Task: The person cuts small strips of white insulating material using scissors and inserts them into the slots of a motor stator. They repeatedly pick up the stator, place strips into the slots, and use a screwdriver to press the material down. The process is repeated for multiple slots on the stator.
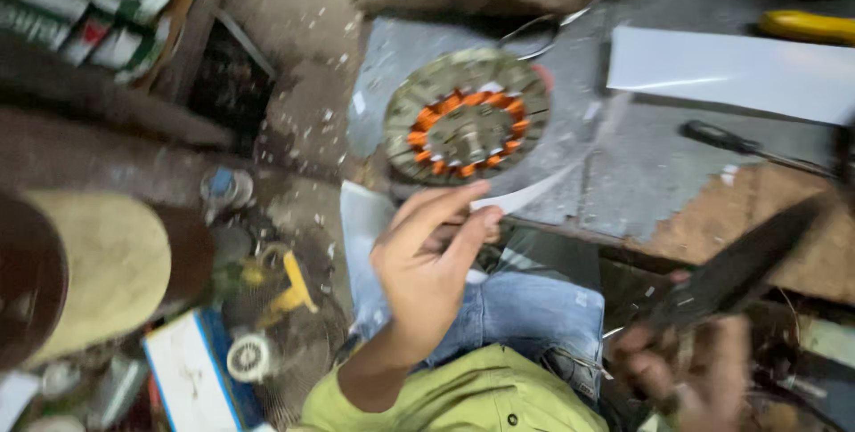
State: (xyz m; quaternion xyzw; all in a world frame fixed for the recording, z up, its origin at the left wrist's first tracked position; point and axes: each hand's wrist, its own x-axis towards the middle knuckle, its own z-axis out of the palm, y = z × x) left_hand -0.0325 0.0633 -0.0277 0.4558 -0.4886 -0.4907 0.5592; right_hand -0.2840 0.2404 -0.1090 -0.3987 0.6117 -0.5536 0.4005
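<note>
White paper strip [525, 193] pinched in left hand [427, 263], just below the copper-wound stator [466, 114] on the grey bench [641, 174].
Right hand [690, 370], blurred, closed around dark scissors [744, 267] at lower right, blades angled up; white sheet [730, 71] lies beyond.

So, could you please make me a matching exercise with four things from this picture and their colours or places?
Things:
1. motor stator
2. paper strip
3. scissors
4. white sheet

Descriptions:
A. blurred, dark, at the right hand
B. flat on the bench, upper right
C. round, with orange coils
D. pinched in the left hand

Pairs: 1-C, 2-D, 3-A, 4-B
</note>
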